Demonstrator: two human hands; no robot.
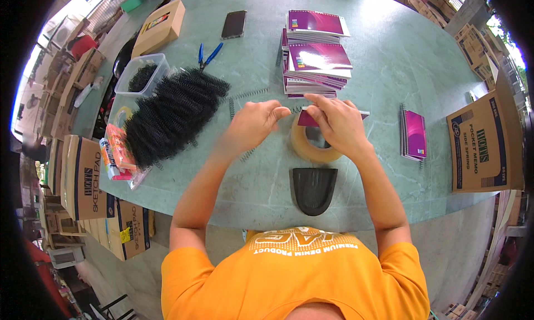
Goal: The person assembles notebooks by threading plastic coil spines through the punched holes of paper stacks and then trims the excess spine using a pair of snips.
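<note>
In my right hand is a small maroon notepad, gripped between thumb and fingers. It is held over a wide roll of tape, which lies flat and is partly hidden by the hand. My left hand faces it with thumb and forefinger pinched on a thin black spiral binding coil at the notepad's edge. How far the coil runs through the notepad is hidden. Just beyond the right hand stands a pile of maroon and white notepads. Loose coils lie near the left hand.
A large heap of black coils lies left, beside a clear plastic tub and blue-handled cutters. A phone lies farther back. Close to me is a black rounded pad. More notepads and an open carton stand right.
</note>
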